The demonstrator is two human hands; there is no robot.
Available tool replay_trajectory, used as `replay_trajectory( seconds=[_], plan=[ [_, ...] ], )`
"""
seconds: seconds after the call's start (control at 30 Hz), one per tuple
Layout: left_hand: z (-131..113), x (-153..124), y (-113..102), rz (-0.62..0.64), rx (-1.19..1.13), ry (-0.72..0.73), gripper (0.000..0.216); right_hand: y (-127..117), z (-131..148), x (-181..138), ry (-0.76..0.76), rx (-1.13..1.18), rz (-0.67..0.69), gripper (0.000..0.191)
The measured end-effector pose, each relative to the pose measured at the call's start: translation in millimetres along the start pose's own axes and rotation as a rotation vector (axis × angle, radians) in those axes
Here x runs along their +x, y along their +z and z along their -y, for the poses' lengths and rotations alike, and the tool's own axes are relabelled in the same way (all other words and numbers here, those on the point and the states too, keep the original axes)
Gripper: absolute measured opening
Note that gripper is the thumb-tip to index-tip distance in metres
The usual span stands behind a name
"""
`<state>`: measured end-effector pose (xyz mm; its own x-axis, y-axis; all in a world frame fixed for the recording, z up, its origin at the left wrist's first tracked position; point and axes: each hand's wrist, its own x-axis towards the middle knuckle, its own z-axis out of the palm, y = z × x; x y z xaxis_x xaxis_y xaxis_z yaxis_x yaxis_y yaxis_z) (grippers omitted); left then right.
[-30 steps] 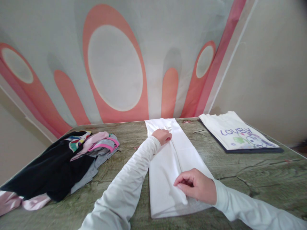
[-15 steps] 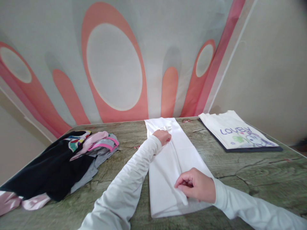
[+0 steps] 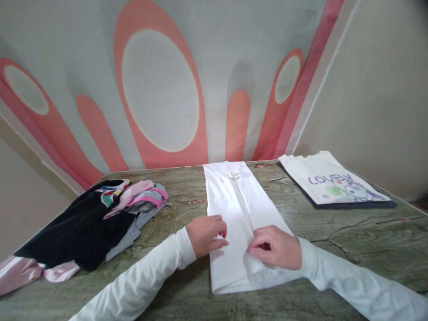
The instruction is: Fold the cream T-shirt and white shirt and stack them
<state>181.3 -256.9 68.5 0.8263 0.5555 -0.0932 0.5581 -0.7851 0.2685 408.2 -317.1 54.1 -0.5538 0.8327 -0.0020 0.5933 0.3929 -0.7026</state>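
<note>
A white garment (image 3: 230, 209), folded into a long strip, lies lengthwise across the middle of the table. A fold edge runs down its centre, and a small bunched bit of cloth shows near the far end. Over the garment's left edge, my left hand (image 3: 207, 235) hovers with thumb and fingers apart, holding nothing. My right hand (image 3: 276, 246) is at the near right part of the garment, thumb and fingertips pinched together on the cloth at the centre fold. The fingertips partly hide what they grip.
On the left lies a loose heap of clothes, with a black garment (image 3: 80, 227), pink pieces (image 3: 133, 194) and grey cloth. A folded white shirt (image 3: 321, 174) with "LOVELY" lettering rests on dark folded cloth (image 3: 356, 205) at the right. A patterned wall (image 3: 216, 111) stands behind the wooden table (image 3: 187, 183).
My left hand has come off the far end of the garment and moved back toward me, its fingers opening. My right hand stays near the same spot, shifted slightly away from me.
</note>
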Motion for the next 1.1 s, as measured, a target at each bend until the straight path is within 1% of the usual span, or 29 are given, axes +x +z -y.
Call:
replay_trajectory(
  seconds=[0.07,0.13,0.23,0.33,0.4,0.47,0.57,0.67,0.8,0.93,1.03,1.1],
  plan=[
    [-13.2,-22.3,12.1,0.036,-0.059,-0.005,0.023,-9.1,-7.5,4.2,0.018,0.003,0.018,0.024],
    [-23.7,-38.1,20.8,0.037,-0.092,-0.026,0.028,-19.8,-18.3,12.2,0.047,0.034,-0.008,0.024],
    [-35.0,-51.1,25.8,0.002,-0.106,-0.077,0.033,-35.4,-35.3,31.1,0.097,0.046,-0.086,0.026],
    [-43.4,-56.3,25.7,-0.028,-0.108,-0.121,0.031,-42.1,-47.9,53.0,0.107,-0.044,-0.190,0.027],
    [-47.8,-58.6,26.0,-0.032,-0.107,-0.147,0.025,-38.3,-52.7,64.9,0.078,-0.106,-0.248,0.027],
    [-51.0,-61.0,27.8,-0.029,-0.107,-0.156,0.016,-28.7,-55.3,72.3,0.063,-0.120,-0.267,0.028],
    [-53.7,-64.5,32.7,-0.032,-0.106,-0.138,0.004,-11.1,-56.6,75.7,0.100,-0.092,-0.295,0.029],
    [-55.4,-66.4,38.2,-0.043,-0.038,-0.119,0.005,0.3,-56.8,74.9,0.152,-0.073,-0.346,0.032],
    [-57.1,-67.0,41.6,-0.051,0.142,-0.111,0.006,3.2,-58.8,74.5,0.178,-0.016,-0.366,0.033],
    [-59.1,-68.0,42.2,-0.026,0.265,-0.074,0.006,3.4,-61.5,73.8,0.159,0.021,-0.359,0.029],
    [-60.9,-70.0,44.0,0.005,0.278,-0.061,0.005,3.7,-59.6,71.6,0.131,-0.027,-0.308,0.021],
    [-60.5,-71.1,42.9,0.017,0.208,-0.052,0.008,2.8,-56.6,69.8,0.107,-0.075,-0.291,0.019]
  ],
)
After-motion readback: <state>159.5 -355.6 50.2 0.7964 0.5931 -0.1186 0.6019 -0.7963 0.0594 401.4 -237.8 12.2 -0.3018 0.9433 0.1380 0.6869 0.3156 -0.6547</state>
